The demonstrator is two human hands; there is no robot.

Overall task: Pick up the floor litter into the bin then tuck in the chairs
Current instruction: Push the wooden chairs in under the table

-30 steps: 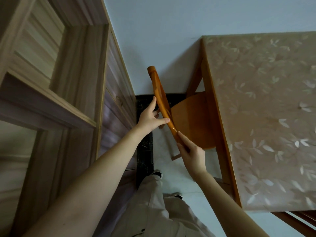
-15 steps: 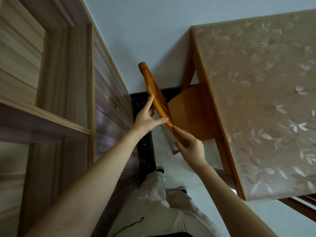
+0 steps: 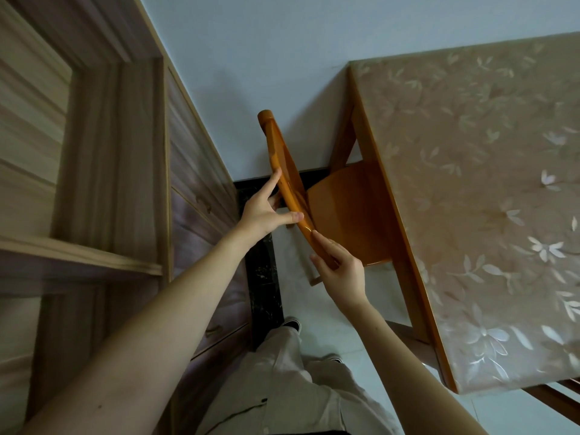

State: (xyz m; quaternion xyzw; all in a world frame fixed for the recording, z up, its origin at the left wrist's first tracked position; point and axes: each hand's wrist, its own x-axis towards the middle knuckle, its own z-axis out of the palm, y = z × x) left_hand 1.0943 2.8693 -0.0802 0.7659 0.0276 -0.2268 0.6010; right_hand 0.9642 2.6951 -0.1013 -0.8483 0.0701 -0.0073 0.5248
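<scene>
Your left hand and right hand each pinch the wooden chair's glossy, rigid, likely slippery top rail between them; grip firmly.

Wooden chair, glossy orange-brown finish, stands upright on the pale floor at the end of the worktop, near the wall. Its seat is partly tucked under the worktop edge, far side hidden beneath it. The curved top rail of the backrest runs diagonally from a rounded end near the wall down toward me. My left hand pinches the rail mid-length, thumb on the seat side; my right hand covers its near end. One leg shows below the seat.
</scene>
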